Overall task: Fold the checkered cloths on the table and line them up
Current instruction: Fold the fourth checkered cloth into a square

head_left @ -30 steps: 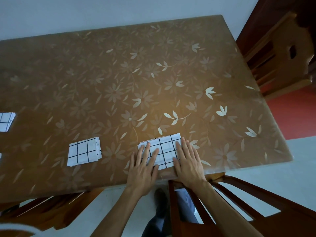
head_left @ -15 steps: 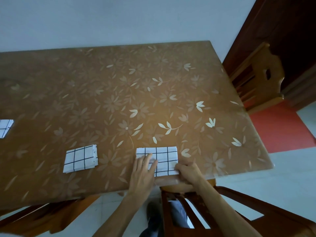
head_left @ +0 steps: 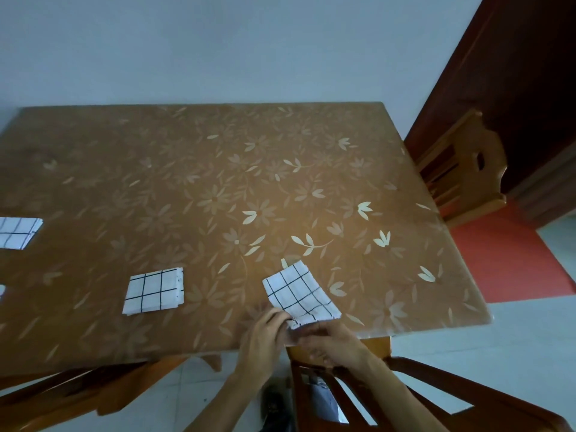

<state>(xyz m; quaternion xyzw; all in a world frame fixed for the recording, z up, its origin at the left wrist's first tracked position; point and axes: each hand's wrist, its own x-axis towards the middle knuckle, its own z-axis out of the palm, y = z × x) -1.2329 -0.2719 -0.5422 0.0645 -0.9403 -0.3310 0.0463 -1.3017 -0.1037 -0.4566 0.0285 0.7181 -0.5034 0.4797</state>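
A folded white cloth with a black grid [head_left: 299,293] is tilted and lifted at its near edge by the front of the brown flowered table [head_left: 218,182]. My left hand [head_left: 265,335] and my right hand [head_left: 327,341] both pinch its near corner. A second folded checkered cloth [head_left: 154,289] lies flat to the left. A third one [head_left: 17,232] lies at the left edge of the view, partly cut off.
A wooden chair [head_left: 461,169] stands past the table's right side, by a dark door. Another chair back [head_left: 374,397] is right under my arms. A sliver of white [head_left: 1,289] shows at the far left edge.
The cloth lay flat under my two flat hands a second ago. Both hands slid to its near edge and now pinch it, lifting and turning it. My view tipped upward.
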